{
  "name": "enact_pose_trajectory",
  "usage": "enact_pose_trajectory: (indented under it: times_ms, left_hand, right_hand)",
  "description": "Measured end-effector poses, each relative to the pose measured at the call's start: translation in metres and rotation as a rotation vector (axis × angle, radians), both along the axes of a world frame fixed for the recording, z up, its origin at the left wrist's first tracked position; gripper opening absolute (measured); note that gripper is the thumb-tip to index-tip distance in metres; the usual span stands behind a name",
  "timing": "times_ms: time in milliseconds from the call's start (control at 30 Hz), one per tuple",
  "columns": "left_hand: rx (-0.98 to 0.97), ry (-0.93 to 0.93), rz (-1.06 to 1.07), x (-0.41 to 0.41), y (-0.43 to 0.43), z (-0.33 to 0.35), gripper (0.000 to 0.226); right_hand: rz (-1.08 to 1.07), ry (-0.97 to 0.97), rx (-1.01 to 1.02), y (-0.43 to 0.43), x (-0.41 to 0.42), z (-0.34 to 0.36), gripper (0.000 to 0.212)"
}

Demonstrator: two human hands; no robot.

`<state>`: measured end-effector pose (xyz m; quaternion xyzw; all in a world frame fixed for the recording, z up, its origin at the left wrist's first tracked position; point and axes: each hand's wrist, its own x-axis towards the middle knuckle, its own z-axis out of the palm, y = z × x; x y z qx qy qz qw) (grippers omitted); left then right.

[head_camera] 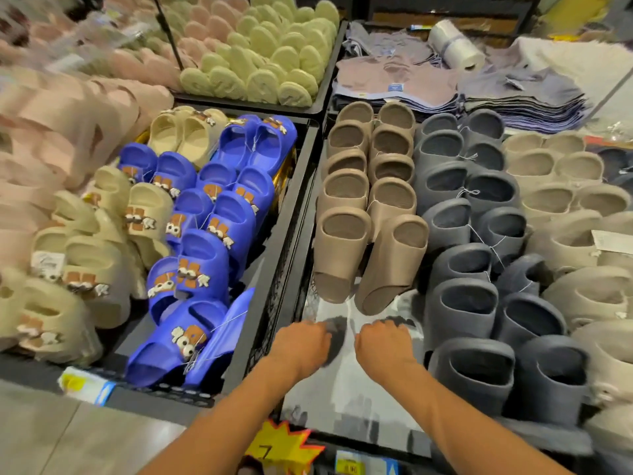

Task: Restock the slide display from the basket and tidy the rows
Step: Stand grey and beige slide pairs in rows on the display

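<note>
Two hands at one bin. The left hand (pixel 301 344) and right hand (pixel 382 344) reach in side by side, backs up, over the bare white liner (pixel 342 389) at the near end of a black bin (pixel 291 234). The fingers (pixel 320 332) of both hands curl down and away from the camera. A dark blurred patch lies under each set, and whether they are clamped on anything cannot be told.

Stock, placed from the fingers:

- Tan slides (pixel 346 234): two columns standing on end, just beyond the fingers. The nearest pair leans toward them but is apart from both hands.
- Dark grey slides (pixel 462 303): two columns to the right of the right fingers, in the same bin, with the nearest ones beside the right forearm.
- Pale beige slides (pixel 582 234): further right, past the grey.
- Blue slides (pixel 212 234) with cartoon charms: left of the left fingers, across the black bin wall. The nearest ones lie tumbled.
- Cream slides (pixel 96 262) with the same charms: further left again.
- Pink slides (pixel 51 132): far left, blurred.
- Green slides (pixel 274 56): well beyond the fingers, packed on edge with soles outward.
- Folded cloths (pixel 445 87) and a roll of clear bags (pixel 455 46): well beyond the fingers, right of the green.
- Yellow star price tag (pixel 284 443): nearer than the fingers, at the front edge between the forearms.
</note>
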<state>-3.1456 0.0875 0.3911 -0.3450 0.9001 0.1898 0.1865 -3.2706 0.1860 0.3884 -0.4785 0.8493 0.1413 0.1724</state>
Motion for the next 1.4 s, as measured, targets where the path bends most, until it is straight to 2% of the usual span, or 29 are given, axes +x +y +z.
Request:
enact_pose_trajectory:
  times_ms: [167, 267, 367, 433, 567, 667, 833, 1000, 1167, 1333, 1400]
  left_hand:
    - [-0.085, 0.076, 0.033, 0.082, 0.025, 0.049, 0.034]
    - [-0.122, 0.081, 0.137, 0.139, 0.038, 0.068, 0.034]
    - [-0.111, 0.05, 0.27, 0.202, 0.05, 0.074, 0.033]
    - [-0.073, -0.002, 0.332, 0.241, 0.06, 0.071, 0.032]
    - [-0.037, -0.077, 0.416, 0.297, 0.085, 0.051, 0.034]
    - [0.067, -0.109, 0.509, 0.327, 0.109, 0.022, 0.039]
    - [0.246, -0.178, 0.622, 0.371, 0.135, -0.049, 0.038]
    - [0.422, -0.233, 0.715, 0.405, 0.137, -0.137, 0.033]
    - [0.508, -0.258, 0.788, 0.428, 0.128, -0.243, 0.032]
    - [0.591, -0.233, 0.853, 0.442, 0.115, -0.346, 0.028]
    - [0.593, -0.202, 0.914, 0.444, 0.115, -0.39, 0.029]
  right_hand:
    - [0.225, 0.053, -0.013, 0.017, 0.046, 0.045, 0.014]
    - [0.28, 0.005, -0.144, 0.024, 0.088, 0.064, 0.037]
    - [0.408, 0.006, -0.115, 0.023, 0.143, 0.084, 0.032]
    - [0.477, -0.053, -0.172, 0.022, 0.181, 0.088, 0.037]
    - [0.651, -0.168, -0.1, 0.024, 0.249, 0.076, 0.021]
    - [0.736, -0.232, 0.029, 0.034, 0.287, 0.04, 0.023]
    - [0.81, -0.205, 0.326, 0.051, 0.329, -0.035, 0.029]
    - [0.845, -0.19, 0.56, 0.064, 0.341, -0.125, 0.026]
    - [0.771, -0.188, 0.727, 0.079, 0.332, -0.225, 0.033]
    - [0.805, -0.135, 0.786, 0.084, 0.314, -0.319, 0.033]
    - [0.782, -0.17, 0.776, 0.081, 0.313, -0.358, 0.037]
